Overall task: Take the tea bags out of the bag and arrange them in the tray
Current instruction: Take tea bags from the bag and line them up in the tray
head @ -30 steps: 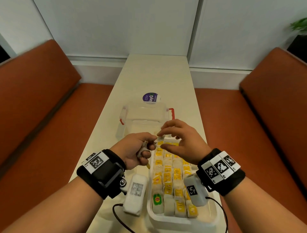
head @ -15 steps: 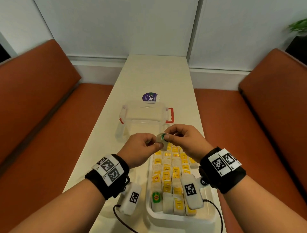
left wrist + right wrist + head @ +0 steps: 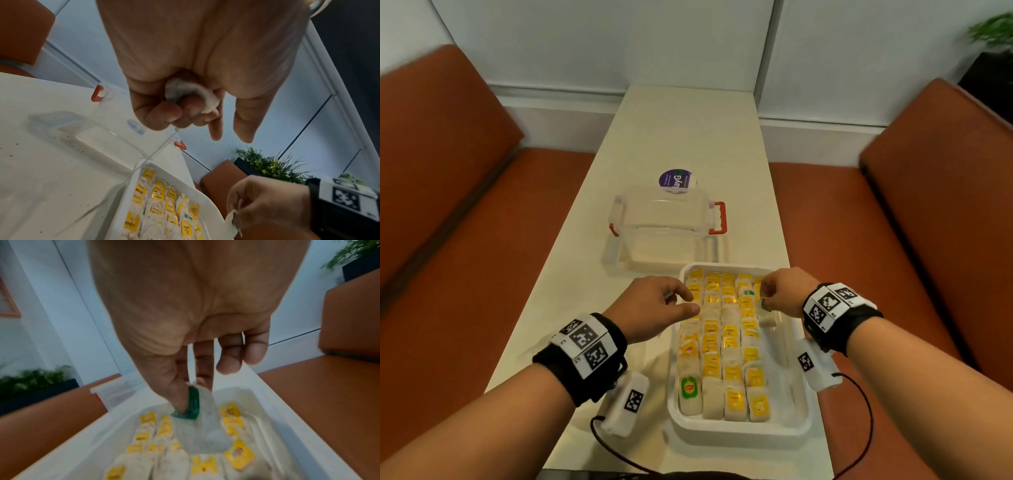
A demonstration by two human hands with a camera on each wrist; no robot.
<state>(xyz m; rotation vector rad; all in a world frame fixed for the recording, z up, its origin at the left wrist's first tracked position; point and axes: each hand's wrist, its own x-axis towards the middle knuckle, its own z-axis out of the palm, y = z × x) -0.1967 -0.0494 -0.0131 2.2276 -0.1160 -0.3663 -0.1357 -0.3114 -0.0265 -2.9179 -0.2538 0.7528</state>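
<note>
Four columns of tea bags fill the tray [image 3: 739,430]. The right hand [image 3: 786,291] pinches a green-tagged bag [image 3: 202,421] over its empty right edge. The left hand [image 3: 654,308] curls around another [image 3: 191,94].

Hands [image 3: 722,301] over tray [image 3: 739,430] of tea bags [image 3: 722,342]

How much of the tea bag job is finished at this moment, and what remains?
Done: four columns of tea bags fill most of the tray. In hand: the right hand pinches a green-tagged bag above the tray's bare right strip; the left hand holds another bag. Left: placing these two. The clear box looks empty.
</note>
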